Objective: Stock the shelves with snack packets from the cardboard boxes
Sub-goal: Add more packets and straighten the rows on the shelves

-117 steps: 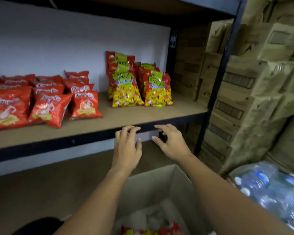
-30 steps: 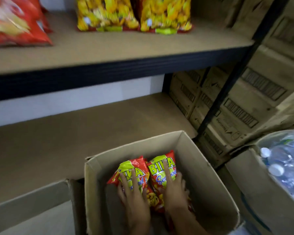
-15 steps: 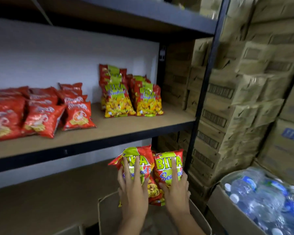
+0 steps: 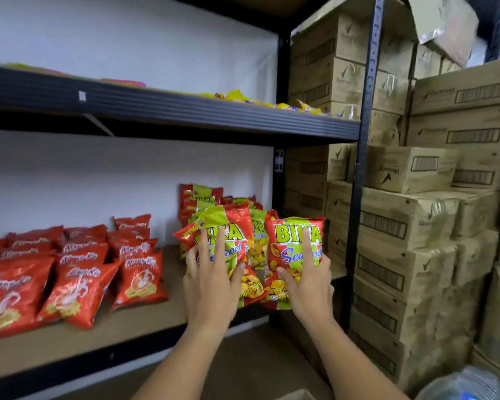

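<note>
1. At frame centre the left hand point(image 4: 211, 284) grips a red-and-green foil Bika snack packet point(image 4: 224, 241), fingers spread over its front; the right hand point(image 4: 306, 281) grips a second such packet point(image 4: 296, 249) just beside it.
2. Both packets hang over the front edge of the brown board shelf point(image 4: 145, 324); bare board lies below them.
3. Red foil packets point(image 4: 78, 284) fill the left; stacked brown cardboard cartons point(image 4: 416, 226) crowd the right, beyond the black upright post point(image 4: 361, 168).

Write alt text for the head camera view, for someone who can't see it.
Two hands lift snack packets toward a shelf: the left hand holds one Bika packet, the right hand another. More Bika packets stand behind them, red packets lie to the left, and stacked cardboard boxes fill the right.
</note>
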Tool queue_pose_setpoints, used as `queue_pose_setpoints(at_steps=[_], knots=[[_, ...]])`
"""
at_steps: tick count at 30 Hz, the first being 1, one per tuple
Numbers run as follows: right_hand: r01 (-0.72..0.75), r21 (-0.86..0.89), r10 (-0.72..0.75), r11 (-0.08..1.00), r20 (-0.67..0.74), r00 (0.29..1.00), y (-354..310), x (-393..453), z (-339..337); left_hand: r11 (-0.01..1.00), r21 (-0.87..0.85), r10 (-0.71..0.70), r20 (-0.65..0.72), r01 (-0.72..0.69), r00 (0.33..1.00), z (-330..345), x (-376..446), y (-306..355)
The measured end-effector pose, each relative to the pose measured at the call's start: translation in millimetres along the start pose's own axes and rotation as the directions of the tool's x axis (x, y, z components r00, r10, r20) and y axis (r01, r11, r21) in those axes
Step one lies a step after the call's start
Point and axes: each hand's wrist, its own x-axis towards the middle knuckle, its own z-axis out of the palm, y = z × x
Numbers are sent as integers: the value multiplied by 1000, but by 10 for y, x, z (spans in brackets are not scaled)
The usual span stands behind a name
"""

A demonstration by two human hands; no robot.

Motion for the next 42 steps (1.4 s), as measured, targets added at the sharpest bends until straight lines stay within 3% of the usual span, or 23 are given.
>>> queue_pose_setpoints(at_steps=[9,15,32,42], knots=[[28,-149,-12,988,109,994,-79,822,752,984,169,-74,145,49,987,649,800,-352],[84,-277,-38,957,168,985,185,809,1172,963,268,-27,200,-28,979,1052,814,-509],[134,-242,-91,961,180,979,400,1194,1616,947,320,11,71,-33,997,1502,996,-688],[125,-277,-110,953,71,991,393,1144,1603,972,235,7,45,-18,999,1442,960,-643]])
